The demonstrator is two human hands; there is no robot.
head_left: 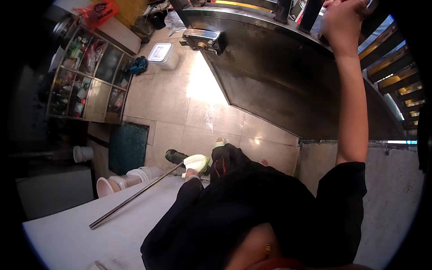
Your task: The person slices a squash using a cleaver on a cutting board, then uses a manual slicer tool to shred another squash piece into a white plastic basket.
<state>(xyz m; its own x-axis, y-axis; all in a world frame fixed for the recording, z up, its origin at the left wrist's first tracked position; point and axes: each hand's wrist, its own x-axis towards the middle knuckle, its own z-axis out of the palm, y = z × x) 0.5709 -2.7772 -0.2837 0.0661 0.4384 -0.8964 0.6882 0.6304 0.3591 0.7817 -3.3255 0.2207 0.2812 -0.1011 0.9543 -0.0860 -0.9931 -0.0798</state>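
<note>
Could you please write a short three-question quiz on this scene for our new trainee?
1. Which of the person's hands is raised at the barred metal gate?

2. Multiple choice: the white container stands on
a) a stool
b) the tiled floor
c) a shelf

3. True or false: the slender metal rod looks straight.

Key:
1. The right hand.
2. b
3. True.
</note>
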